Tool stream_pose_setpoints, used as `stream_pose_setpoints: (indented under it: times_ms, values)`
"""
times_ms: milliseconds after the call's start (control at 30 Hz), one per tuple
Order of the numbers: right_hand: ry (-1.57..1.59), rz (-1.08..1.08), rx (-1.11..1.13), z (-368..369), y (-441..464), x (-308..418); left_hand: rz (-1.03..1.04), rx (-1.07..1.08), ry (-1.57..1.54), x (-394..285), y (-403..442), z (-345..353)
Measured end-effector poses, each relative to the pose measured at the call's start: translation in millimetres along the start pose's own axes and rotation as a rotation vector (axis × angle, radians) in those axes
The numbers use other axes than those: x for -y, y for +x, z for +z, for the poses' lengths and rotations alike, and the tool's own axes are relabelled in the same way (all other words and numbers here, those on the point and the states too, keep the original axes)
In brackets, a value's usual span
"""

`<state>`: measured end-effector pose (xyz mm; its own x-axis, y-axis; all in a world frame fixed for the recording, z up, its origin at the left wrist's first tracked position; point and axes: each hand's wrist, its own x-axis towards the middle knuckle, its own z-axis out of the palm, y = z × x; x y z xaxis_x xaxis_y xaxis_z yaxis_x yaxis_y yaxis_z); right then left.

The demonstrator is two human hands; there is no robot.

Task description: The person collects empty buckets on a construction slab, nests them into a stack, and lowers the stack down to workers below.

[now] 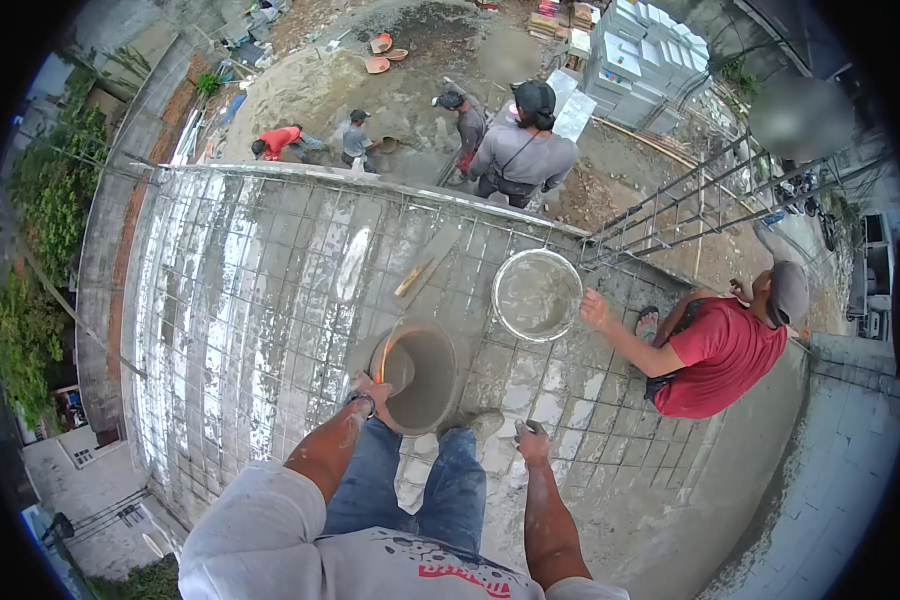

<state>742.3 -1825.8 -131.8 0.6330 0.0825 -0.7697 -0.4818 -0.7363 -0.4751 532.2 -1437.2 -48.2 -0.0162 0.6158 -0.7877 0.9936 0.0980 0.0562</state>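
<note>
My left hand is closed on the near left rim of a grey bucket, which is tilted so its hollow inside shows. Wet cement coats the bucket's wall. To the right, my right hand is apart from the bucket, its fingers curled; whether something small is in them I cannot make out. Beyond and right of the bucket, a round container with a pale rim holds grey wet mix. A co-worker's hand is at its right edge.
A steel bar grid covers the slab around my feet. A wooden-handled trowel lies beyond the bucket. A person in a red shirt squats at right. Past the slab's edge, several people work below. A metal ladder-like frame rises at right.
</note>
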Motion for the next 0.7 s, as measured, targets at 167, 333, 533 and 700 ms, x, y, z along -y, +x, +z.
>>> stream_pose_setpoints:
  times_ms: [167, 333, 533, 700]
  values:
    - [-0.030, 0.035, 0.072, 8.1, -74.1, 100.3, -0.130, -0.149, -0.266, 120.8, 48.6, -118.4]
    - [-0.136, -0.032, 0.071, 26.5, -95.5, 170.8, -0.274, -0.156, -0.430, 199.8, 33.4, -232.1]
    - [-0.126, -0.227, 0.204, 55.6, -130.0, 292.1, -0.486, -0.279, -0.706, 283.7, 16.9, -284.0]
    - [-0.336, -0.272, 0.187, 80.8, -112.5, 352.5, -0.635, -0.356, -0.850, 353.7, 13.1, -256.9]
